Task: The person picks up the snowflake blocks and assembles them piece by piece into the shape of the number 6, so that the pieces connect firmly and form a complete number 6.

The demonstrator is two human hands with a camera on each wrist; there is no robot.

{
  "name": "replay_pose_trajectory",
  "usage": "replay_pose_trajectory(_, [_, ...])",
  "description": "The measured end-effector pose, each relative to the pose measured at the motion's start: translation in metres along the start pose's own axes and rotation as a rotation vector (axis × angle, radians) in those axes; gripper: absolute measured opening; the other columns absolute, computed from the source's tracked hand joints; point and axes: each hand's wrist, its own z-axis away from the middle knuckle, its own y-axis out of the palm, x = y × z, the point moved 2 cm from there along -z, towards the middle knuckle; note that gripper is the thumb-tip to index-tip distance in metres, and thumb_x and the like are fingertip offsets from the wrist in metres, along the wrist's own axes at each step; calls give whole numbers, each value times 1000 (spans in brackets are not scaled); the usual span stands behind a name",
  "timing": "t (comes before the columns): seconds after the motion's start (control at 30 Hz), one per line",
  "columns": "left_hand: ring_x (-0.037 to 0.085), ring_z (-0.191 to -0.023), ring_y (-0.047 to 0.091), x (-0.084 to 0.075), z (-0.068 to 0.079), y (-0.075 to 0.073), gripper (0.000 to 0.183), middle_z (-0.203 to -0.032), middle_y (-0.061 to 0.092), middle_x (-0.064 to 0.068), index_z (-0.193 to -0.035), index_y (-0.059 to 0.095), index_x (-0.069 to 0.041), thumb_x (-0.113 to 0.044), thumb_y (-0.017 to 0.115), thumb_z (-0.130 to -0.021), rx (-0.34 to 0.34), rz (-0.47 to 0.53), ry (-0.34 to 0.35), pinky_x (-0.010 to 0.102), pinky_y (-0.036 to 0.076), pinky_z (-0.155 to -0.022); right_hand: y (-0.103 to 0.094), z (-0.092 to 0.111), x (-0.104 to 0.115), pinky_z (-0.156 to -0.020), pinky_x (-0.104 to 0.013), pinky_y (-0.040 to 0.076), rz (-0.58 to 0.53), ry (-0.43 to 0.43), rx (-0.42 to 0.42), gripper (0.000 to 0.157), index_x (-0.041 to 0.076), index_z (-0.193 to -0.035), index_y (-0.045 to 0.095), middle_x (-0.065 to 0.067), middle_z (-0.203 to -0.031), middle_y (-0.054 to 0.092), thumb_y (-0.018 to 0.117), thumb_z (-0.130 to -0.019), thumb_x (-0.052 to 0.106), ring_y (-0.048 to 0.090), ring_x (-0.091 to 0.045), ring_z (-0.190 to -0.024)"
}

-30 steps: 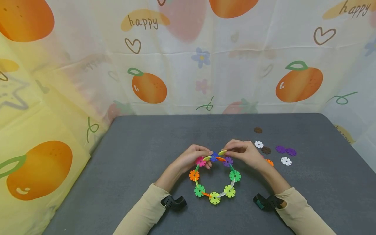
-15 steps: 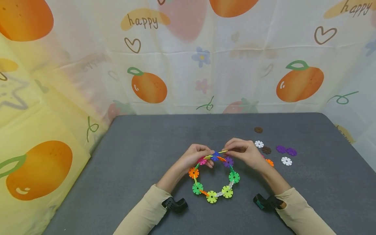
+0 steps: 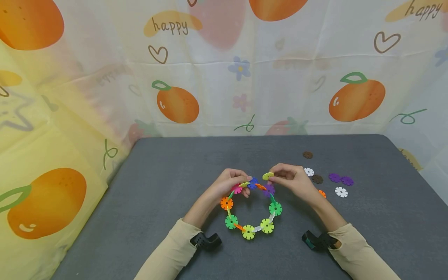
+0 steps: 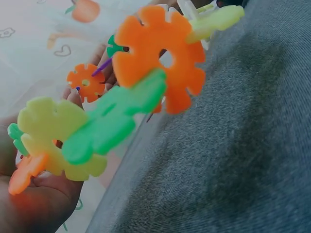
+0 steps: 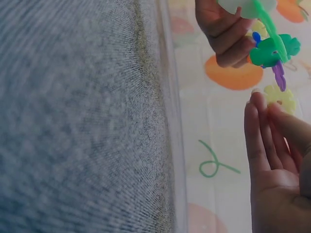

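Note:
My left hand (image 3: 232, 182) grips the upper left of a ring of notched interlocking discs (image 3: 275, 209), thumb near the blue disc (image 3: 252, 183). Pink, orange, green, yellow, white and purple discs make up the rest, slotted into one another at angles. The ring hangs tilted below the fingers. Between the thumb and fingers of my right hand (image 3: 293, 181) is a loose yellow disc (image 3: 268, 176), apart from the ring and just right of the blue disc. In the right wrist view, that yellow disc (image 5: 281, 98) sits near a purple one (image 5: 279, 75).
Loose discs lie on the grey table (image 3: 175, 163) beyond and right of my right hand: brown (image 3: 307, 154), white (image 3: 341, 192), purple (image 3: 341, 179) and orange (image 3: 322, 193), among others. A fruit-printed cloth (image 3: 217, 89) hangs behind the table.
The yellow disc in my right hand has come away from the blue disc, moving up and right, and turned from edge-on to showing its face. The ring has shifted slightly left and up.

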Motion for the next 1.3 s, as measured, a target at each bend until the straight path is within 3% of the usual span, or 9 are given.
replay_pose_trajectory(0.2, [12, -58, 68, -1, 0, 2, 29, -66, 70, 3, -101, 66, 9, -19, 60, -96, 21, -6, 12, 30, 61, -73, 1, -1, 1, -75, -38, 61, -17, -31, 30, 14, -3, -103, 67, -14, -99, 68, 65, -89, -3, 72, -21, -84])
replay_pose_trajectory(0.47, [13, -59, 68, 0, 0, 2, 28, -66, 69, 3, -99, 66, 7, -20, 60, -96, 26, -18, 10, 32, 61, -79, 4, 1, 4, -77, -32, 61, -9, 24, 25, 13, -1, -102, 69, -5, -100, 71, 67, -89, 2, 72, -24, -89])
replay_pose_trajectory(0.7, [14, -59, 68, 1, -1, 2, 28, -66, 70, 3, -98, 67, 6, -21, 61, -96, 33, -30, 0, 33, 61, -76, 7, 1, 3, -78, -31, 61, -33, 60, 21, 15, -3, -102, 69, -1, -99, 72, 69, -88, 3, 73, -17, -89])
replay_pose_trajectory(1.07, [13, -59, 68, 3, -2, 2, 29, -66, 70, 3, -99, 67, 7, -21, 60, -97, 48, -28, -6, 33, 61, -76, 7, 1, 2, -77, -29, 61, -56, -7, 69, 10, -4, -98, 69, -9, -101, 72, 66, -88, -3, 71, -15, -90])
replay_pose_trajectory(1.3, [13, -59, 68, 3, -2, 3, 28, -66, 70, 2, -98, 67, 6, -21, 60, -97, 51, -34, -5, 32, 61, -78, 9, 1, 2, -78, -28, 61, -30, 21, 49, 8, -2, -95, 70, -7, -99, 72, 68, -88, 0, 72, -13, -90])
